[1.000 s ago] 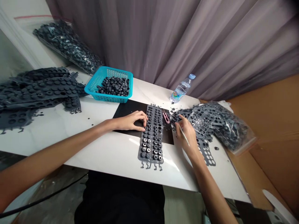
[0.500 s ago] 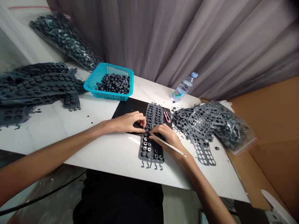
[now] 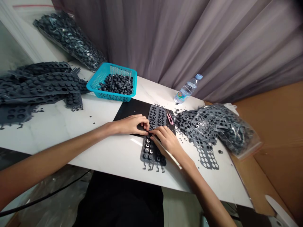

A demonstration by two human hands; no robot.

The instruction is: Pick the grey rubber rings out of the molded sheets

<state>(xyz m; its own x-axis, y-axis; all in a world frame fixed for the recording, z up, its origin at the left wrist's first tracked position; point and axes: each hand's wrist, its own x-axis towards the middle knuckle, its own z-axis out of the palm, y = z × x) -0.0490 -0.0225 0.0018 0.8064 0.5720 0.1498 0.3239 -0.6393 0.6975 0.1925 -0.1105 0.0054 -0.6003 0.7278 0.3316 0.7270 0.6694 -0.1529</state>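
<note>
A dark grey moulded rubber sheet (image 3: 153, 147) with rows of round raised parts lies lengthwise in front of me, partly on a black mat (image 3: 126, 110). My left hand (image 3: 134, 124) is at its left edge, thumb and fingers pinched together; whatever they hold is hidden. My right hand (image 3: 168, 140) lies across the sheet from the right, gripping a slim pale stick-like tool (image 3: 169, 154) that slants back toward the wrist. The fingertips of both hands meet over the middle of the sheet. The tool's working tip cannot be made out.
A blue basket (image 3: 111, 97) of small black rubber pieces stands behind the mat. Pink-handled snips or a cutter (image 3: 169, 119) lie right of the sheet. Beyond are a water bottle (image 3: 188, 90), punched-out sheets (image 3: 205, 126), a plastic bag (image 3: 241, 138), stacked sheets (image 3: 42, 85) and a filled bag (image 3: 68, 37).
My right hand has shifted slightly left and up, so its fingertips now meet those of my left hand. The pale tool has swung steeper. The left hand has barely moved.
</note>
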